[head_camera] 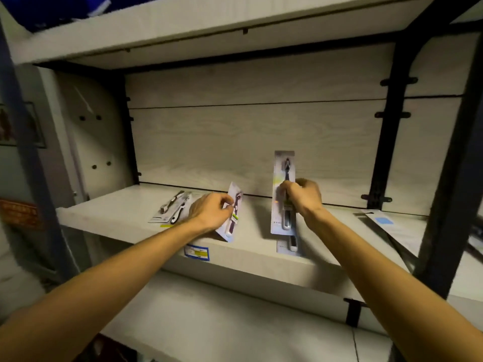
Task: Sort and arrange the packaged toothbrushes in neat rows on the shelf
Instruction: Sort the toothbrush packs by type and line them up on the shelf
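Nearest, a pack (290,246) lies flat at the shelf's (256,259) front lip, long axis running front to back, partly hidden under the upright pack above it. Just behind, the right hand (304,197) grips an upright pack (283,192) around its middle, fingers curled over the card, long axis vertical, foot near the shelf. To its left and apart, the left hand (211,211) pinches a tilted pack (232,212) by its edge; that one leans top-right, its foot at the lip. Farther back left, two more packs (173,207) lie flat and skewed (clearly unsorted). The next move, I judge, turns on axis: both held packs stand or lean, while a neat row wants them parallel. The left hand is nearer the loose pair, the right nearer the flat one.
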Demonstrator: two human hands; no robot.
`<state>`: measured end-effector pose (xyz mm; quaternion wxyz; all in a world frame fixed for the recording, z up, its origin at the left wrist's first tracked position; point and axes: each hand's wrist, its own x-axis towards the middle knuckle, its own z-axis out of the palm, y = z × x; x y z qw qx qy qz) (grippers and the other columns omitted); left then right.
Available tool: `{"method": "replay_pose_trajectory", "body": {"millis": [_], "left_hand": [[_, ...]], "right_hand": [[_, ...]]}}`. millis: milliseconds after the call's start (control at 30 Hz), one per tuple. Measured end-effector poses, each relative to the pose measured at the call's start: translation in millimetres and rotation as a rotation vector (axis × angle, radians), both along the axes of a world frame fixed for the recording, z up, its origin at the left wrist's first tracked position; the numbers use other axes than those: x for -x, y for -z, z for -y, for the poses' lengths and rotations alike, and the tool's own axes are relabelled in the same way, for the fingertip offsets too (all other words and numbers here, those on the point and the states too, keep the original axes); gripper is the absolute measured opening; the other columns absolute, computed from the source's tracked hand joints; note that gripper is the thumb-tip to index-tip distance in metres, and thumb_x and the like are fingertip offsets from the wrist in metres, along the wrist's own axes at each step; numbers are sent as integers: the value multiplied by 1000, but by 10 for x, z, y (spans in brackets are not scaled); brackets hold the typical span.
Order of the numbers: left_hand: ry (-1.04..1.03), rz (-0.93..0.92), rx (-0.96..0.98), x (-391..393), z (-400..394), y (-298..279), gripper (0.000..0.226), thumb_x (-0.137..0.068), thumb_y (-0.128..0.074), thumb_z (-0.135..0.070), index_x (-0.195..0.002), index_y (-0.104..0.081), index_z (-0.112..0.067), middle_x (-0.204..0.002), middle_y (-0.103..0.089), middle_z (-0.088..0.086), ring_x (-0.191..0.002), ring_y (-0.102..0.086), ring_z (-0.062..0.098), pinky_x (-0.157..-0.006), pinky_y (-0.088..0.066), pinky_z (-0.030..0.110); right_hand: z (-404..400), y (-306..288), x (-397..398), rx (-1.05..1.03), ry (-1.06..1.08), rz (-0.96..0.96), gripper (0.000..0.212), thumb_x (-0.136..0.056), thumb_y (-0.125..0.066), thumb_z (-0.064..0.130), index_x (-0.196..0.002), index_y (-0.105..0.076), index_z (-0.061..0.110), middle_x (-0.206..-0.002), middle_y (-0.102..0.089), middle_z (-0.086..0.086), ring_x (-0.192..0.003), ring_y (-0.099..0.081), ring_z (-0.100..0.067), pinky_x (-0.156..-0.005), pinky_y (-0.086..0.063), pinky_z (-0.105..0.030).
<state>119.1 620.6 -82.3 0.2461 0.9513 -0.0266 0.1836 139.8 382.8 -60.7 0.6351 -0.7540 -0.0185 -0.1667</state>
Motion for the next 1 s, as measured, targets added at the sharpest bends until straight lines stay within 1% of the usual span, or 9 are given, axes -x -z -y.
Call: {"method": "replay_pose_trajectory", "body": {"millis": [133, 267, 400, 500, 567, 633, 733, 867, 1000], "left_hand": [[105, -131, -32, -169, -106, 93, 33, -94, -61, -34, -126, -67, -27, -133, -65, -4, -121, -60, 17, -100, -48, 33], [161, -96, -149, -284, -100, 116, 38, -97, -56, -40, -132, -62, -27, -132, -65, -1, -116, -61, 20, -94, -50, 34], [237, -63, -196, -379, -63, 130, 33, -100, -50, -44, -126, -65, -31, -124, -69, -3, -103, -64, 19, -85, -53, 36], [320, -31, -175, -421, -132, 141, 37, -103, -45, -44, -133, -61, -29, -136, -62, -4, -114, -60, 18, -93, -51, 37], [353, 9, -172, -437, -248, 127, 40, -103, -44, -45, -136, -58, -27, -140, -58, -4, -120, -57, 18, -98, -49, 38], [355, 49, -157, -464, -434, 93, 38, -103, -45, -45, -131, -60, -26, -135, -60, -3, -115, -59, 18, -96, -51, 40], [307, 117, -260, -545, -799, 25, 32, -101, -48, -46, -121, -64, -27, -132, -59, -4, -115, -58, 19, -90, -47, 34], [214, 174, -282, -603, -1317, -35, 27, -98, -52, -41, -111, -69, -24, -124, -64, -1, -112, -60, 23, -87, -46, 34], [143, 163, -305, -591, -1801, -15, 28, -99, -51, -39, -112, -69, -22, -120, -65, 1, -108, -61, 25, -86, -48, 35]], "right_hand": [[33, 63, -153, -58, 105, -11, 16, -72, -65, 32, -77, -68, 17, -68, -68, 1, -61, -64, -21, -59, -52, -31], [36, 136, -193, -171, 156, -59, 15, -72, -66, 26, -78, -68, 12, -68, -65, -3, -64, -61, -25, -65, -53, -37], [-31, 84, -198, -226, 169, -79, 10, -75, -67, 19, -79, -64, 10, -68, -62, -5, -61, -58, -24, -61, -50, -34], [-194, 18, -189, -186, 151, -67, 8, -80, -66, 17, -74, -62, 11, -66, -59, -5, -59, -54, -22, -58, -47, -31], [-350, -14, -180, -143, 134, -65, 10, -82, -65, 16, -74, -63, 11, -65, -57, -4, -55, -50, -20, -49, -42, -25], [-530, -24, -168, -104, 111, -78, 10, -85, -64, 17, -80, -64, 9, -68, -57, -5, -54, -49, -17, -44, -39, -21], [-825, -41, -177, -81, 30, -162, 13, -88, -63, 19, -92, -64, 7, -76, -60, -6, -64, -58, -19, -52, -49, -26], [-1278, -20, -229, -89, -52, -222, 7, -81, -61, 13, -85, -63, 8, -68, -53, -6, -60, -53, -20, -48, -48, -24], [-1760, 29, -280, -22, -133, -247, 19, -81, -64, 11, -96, -71, 2, -73, -60, -7, -59, -57, -17, -54, -52, -25]]}}
